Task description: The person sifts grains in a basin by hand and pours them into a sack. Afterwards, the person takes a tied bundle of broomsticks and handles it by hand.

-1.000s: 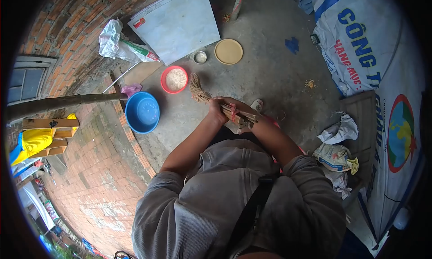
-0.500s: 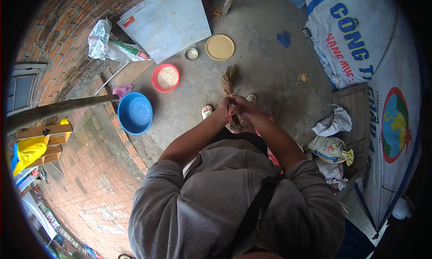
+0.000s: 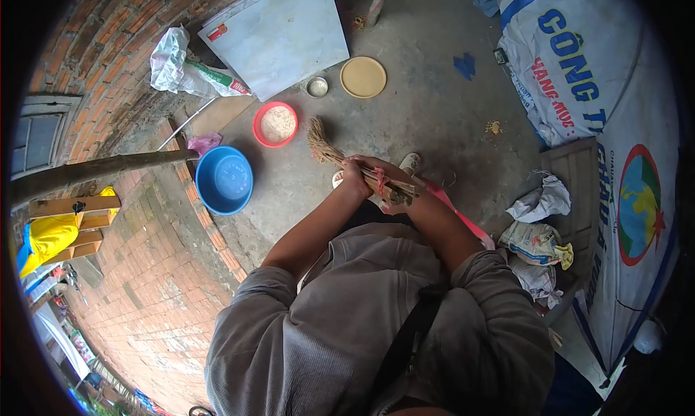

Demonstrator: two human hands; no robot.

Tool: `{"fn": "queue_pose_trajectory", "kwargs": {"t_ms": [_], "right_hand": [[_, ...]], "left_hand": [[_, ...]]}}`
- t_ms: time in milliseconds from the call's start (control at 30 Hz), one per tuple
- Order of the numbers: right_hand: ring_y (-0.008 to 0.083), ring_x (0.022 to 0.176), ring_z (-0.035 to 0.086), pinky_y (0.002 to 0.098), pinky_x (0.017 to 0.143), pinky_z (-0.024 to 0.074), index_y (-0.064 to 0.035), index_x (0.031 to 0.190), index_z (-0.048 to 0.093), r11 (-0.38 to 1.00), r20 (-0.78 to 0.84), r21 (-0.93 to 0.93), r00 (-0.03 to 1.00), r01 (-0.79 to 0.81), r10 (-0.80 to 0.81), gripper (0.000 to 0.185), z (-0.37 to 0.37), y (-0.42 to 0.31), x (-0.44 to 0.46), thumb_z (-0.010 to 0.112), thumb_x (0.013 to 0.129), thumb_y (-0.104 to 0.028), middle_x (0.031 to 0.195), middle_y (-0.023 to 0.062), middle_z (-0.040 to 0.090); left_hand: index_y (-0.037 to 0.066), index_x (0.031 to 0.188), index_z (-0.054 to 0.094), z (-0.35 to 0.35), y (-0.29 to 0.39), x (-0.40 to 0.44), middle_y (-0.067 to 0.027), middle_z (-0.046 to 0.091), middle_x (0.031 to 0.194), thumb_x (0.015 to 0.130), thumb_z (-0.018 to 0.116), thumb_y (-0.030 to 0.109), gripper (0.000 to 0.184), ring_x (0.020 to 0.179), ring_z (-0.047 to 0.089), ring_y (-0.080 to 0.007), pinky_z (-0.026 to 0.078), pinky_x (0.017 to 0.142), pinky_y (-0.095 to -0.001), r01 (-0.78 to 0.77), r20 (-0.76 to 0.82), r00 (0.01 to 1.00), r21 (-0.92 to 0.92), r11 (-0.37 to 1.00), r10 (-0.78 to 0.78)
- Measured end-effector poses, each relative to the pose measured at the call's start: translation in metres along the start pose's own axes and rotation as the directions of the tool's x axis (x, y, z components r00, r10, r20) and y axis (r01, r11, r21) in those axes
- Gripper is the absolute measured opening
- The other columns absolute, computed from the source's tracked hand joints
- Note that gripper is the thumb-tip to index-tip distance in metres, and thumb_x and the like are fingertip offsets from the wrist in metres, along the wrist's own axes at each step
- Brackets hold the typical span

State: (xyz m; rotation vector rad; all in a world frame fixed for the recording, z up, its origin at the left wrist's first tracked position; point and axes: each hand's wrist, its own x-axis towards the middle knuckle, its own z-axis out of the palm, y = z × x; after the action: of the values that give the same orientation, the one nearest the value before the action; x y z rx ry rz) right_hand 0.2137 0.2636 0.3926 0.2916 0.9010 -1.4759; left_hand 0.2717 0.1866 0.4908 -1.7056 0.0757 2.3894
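A bundle of dry stalks (image 3: 339,158), tied with pinkish-red string near its cut ends, slants across in front of my body. Its frayed, brushy end points up and left. My left hand (image 3: 353,179) is closed around the middle of the bundle. On the far side, my right hand (image 3: 389,169) also grips it, with its fingers partly hidden behind the stalks. A long pink strip (image 3: 457,215) trails beside my right forearm. Below the hands, my shoes (image 3: 410,163) show on the concrete.
To the left stand a blue basin (image 3: 225,179) and a red basin (image 3: 276,124) holding pale grains. Ahead are a small metal bowl (image 3: 317,87), a round tan tray (image 3: 363,77) and a large white panel (image 3: 282,40). Sacks (image 3: 536,241) and a printed tarpaulin (image 3: 622,126) line the right.
The bundle has swung from nearly upright to a slant, its brushy end moving left and its tied end right. Both hands have turned with it, and more of its stalks show.
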Motion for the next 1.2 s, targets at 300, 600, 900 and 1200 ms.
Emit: {"fn": "queue_pose_trajectory", "kwargs": {"t_ms": [300, 600, 900, 1200], "right_hand": [[0.0160, 0.070, 0.060, 0.0329, 0.062, 0.0513, -0.0030, 0.088, 0.055, 0.997, -0.001, -0.073, 1.000, -0.021, 0.021, 0.015, -0.022, -0.037, -0.036, 0.047, 0.088, -0.016, 0.080, 0.0090, 0.059], [0.0187, 0.062, 0.060, 0.0308, 0.055, 0.0504, -0.0035, 0.082, 0.054, 0.943, -0.298, -0.332, 0.950, -0.011, -0.094, 0.014, 0.048, -0.058, -0.025, 0.046, 0.083, -0.015, 0.076, 0.0103, 0.057], [0.0191, 0.069, 0.061, 0.0292, 0.059, 0.0509, -0.0044, 0.089, 0.056, 0.909, -0.036, 0.408, 0.993, -0.086, 0.110, 0.020, -0.002, 0.011, 0.053, 0.041, 0.089, -0.017, 0.082, 0.0108, 0.061], [0.0172, 0.065, 0.062, 0.0308, 0.058, 0.0526, -0.0057, 0.085, 0.056, 0.988, 0.176, -0.127, 0.978, -0.089, 0.111, 0.019, 0.025, -0.041, -0.027, 0.044, 0.086, -0.020, 0.075, 0.0073, 0.061]], "left_hand": [[0.004, 0.082, 0.051, -0.023, -0.004, 0.138, -0.0098, 0.054, 0.065, 0.085, 0.041, 0.023, 0.022, 0.057, 0.055, -0.0240, 0.048, 0.054, -0.0381, 0.024, 0.486, 0.860, 0.268, 0.963, -0.156], [0.004, 0.085, 0.046, -0.006, 0.038, 0.012, -0.0070, 0.049, 0.062, 0.084, 0.043, 0.020, 0.017, 0.050, 0.050, -0.0194, 0.048, 0.051, -0.0312, 0.369, 0.659, 0.699, 0.000, 0.930, -0.277], [0.002, 0.106, 0.046, 0.000, 0.033, 0.016, -0.0182, 0.052, 0.108, 0.085, 0.032, 0.033, 0.041, 0.101, 0.052, -0.0320, 0.037, 0.094, -0.0511, 0.101, 0.189, 0.976, 0.073, 0.992, -0.113], [0.007, 0.081, 0.049, -0.016, 0.026, 0.021, -0.0087, 0.054, 0.076, 0.085, 0.041, 0.020, 0.016, 0.063, 0.055, -0.0224, 0.050, 0.062, -0.0384, 0.205, 0.516, 0.832, 0.053, 0.977, -0.203]]}}
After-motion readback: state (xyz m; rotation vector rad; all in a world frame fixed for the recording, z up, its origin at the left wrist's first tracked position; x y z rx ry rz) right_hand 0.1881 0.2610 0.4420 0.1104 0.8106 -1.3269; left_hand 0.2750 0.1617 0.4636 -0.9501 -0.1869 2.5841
